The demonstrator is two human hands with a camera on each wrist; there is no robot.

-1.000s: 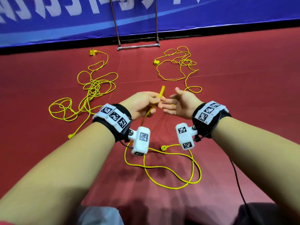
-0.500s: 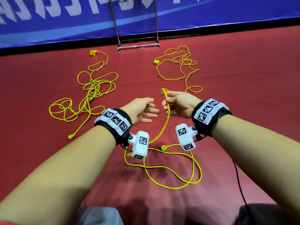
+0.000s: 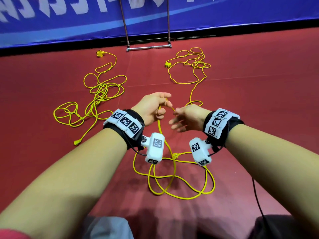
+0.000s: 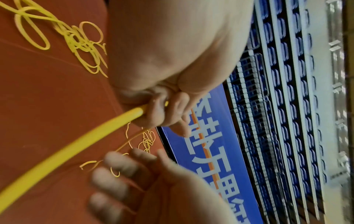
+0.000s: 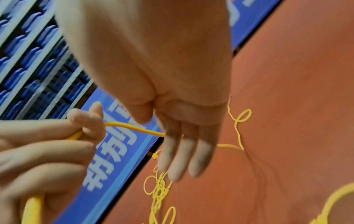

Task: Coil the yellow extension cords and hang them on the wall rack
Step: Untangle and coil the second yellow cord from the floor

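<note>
My left hand (image 3: 160,109) grips a yellow extension cord (image 3: 159,125) at chest height, fingers curled round it (image 4: 153,112). From that grip the cord drops to several loose loops (image 3: 173,169) on the red floor between my forearms. Its other run arcs past my right hand (image 3: 176,120) toward the far right tangle (image 3: 195,64). That right hand is open, its fingers (image 5: 182,156) straight, with the cord (image 5: 134,128) passing behind them. The metal rack (image 3: 148,47) stands against the blue wall ahead.
A second yellow cord (image 3: 100,94) lies tangled on the floor to the left, its plug (image 3: 76,142) near my left forearm and its socket (image 3: 100,53) by the wall. A black cable (image 3: 257,195) trails from my right wrist. Bare red floor stretches to the right.
Half a second ago my right hand held a raised loop of cord while the left was open. Now the left hand grips the cord and the right has let go and opened.
</note>
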